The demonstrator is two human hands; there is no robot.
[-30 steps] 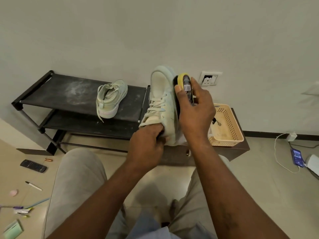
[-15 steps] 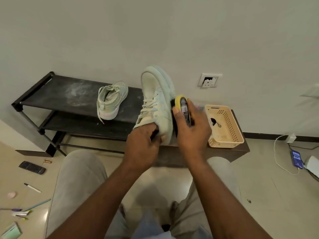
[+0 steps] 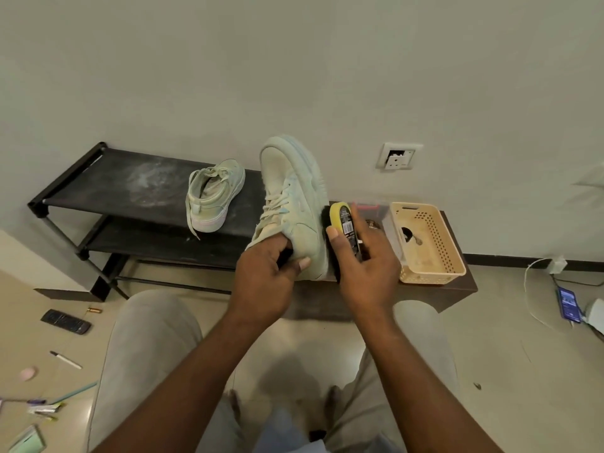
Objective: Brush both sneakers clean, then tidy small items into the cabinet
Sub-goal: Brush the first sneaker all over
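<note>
Fingers (image 3: 302, 263) of the left hand (image 3: 264, 276) curl into the collar of a pale mint lace-up canvas sneaker (image 3: 294, 207), thumb pressed on its outer side. It stands toe-up in the air above the grey-trousered knees (image 3: 153, 338). The right hand (image 3: 362, 273) has its fingers (image 3: 333, 235) wrapped round a yellow-backed, black-bristled shoe brush (image 3: 341, 217), with the bristles against the sole edge near the heel.

On the tiled floor (image 3: 490, 354) to the left lie a black remote control (image 3: 65, 322), a white marker pen (image 3: 65, 360) and a small copper-coloured battery (image 3: 94, 310). To the right a phone with a lit screen (image 3: 568, 304) lies on its cable.

Beyond the hands, a low dark brown worktop (image 3: 457, 289) carries a beige perforated plastic basket (image 3: 454, 256). Just beside the basket is what may be a clear lidded box (image 3: 372, 210), half hidden by the brush. Left of it stands a black two-tier metal shoe rack (image 3: 98, 178), its top shelf dusty. The matching second mint sneaker (image 3: 212, 194) sits on that shelf, laces trailing over the front edge. A white wall socket (image 3: 397, 155) is on the wall behind.
</note>
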